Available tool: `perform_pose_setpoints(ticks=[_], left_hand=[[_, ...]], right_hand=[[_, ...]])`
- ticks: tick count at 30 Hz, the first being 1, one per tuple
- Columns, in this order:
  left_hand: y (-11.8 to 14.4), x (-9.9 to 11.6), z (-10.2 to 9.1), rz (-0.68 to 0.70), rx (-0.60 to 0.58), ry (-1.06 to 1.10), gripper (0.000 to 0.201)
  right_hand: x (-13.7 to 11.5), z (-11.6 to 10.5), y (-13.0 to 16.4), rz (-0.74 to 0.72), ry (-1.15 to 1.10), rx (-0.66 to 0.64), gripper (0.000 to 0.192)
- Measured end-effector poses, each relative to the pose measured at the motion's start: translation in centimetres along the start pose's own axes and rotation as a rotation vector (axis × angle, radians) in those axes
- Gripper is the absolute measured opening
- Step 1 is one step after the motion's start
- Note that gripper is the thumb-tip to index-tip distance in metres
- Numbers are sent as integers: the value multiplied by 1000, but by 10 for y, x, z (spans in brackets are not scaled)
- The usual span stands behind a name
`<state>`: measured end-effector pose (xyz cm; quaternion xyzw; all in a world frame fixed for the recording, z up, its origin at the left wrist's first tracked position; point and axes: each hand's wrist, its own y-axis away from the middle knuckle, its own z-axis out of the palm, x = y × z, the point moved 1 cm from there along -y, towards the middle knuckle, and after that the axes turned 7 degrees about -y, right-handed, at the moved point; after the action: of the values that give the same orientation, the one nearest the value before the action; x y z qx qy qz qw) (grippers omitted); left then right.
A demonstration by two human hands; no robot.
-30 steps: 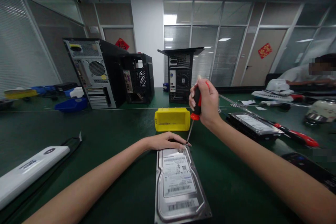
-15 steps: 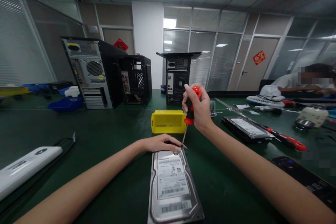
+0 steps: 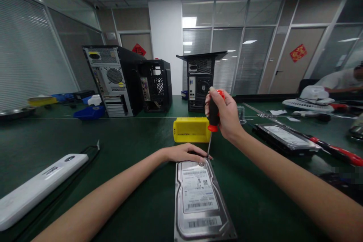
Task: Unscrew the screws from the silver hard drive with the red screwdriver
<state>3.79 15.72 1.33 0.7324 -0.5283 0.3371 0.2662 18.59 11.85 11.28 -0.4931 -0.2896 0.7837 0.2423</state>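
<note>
A silver hard drive [image 3: 200,196] with a white label lies on the green table, close in front of me. My left hand [image 3: 185,153] grips its far end, the thumb along the top edge and the fingers reaching past the far edge; some fingertips are hidden. In my right hand [image 3: 225,113] is a red and black screwdriver [image 3: 213,121], held nearly upright with the fingers closed around its handle. The screwdriver's tip meets the drive's far right corner, beside the left fingertips. Whether a screw sits under the tip, I cannot make out.
Behind the hands stands a yellow bin [image 3: 191,130]. Several computer cases, such as the large tower [image 3: 113,83], line the back. A white power strip [image 3: 42,185] lies left. Another hard drive [image 3: 286,138] and a red-black tool [image 3: 337,151] lie right. A person [image 3: 337,79] leans at far right.
The whole view has shifted, so most things appear farther right. Both hands keep their places at the drive, and the screwdriver stays at the same corner.
</note>
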Motion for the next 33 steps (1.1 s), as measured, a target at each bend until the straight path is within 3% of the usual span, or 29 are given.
perform_pose_setpoints(ticks=[11,33], left_hand=[[0,-2,0,13,-3,16,40],[1,5,0,-39,12,16,41]], right_hand=[[-15,0,-4,-78,-63,170,36],[-4,-1,-1,-22,-16,47,31]])
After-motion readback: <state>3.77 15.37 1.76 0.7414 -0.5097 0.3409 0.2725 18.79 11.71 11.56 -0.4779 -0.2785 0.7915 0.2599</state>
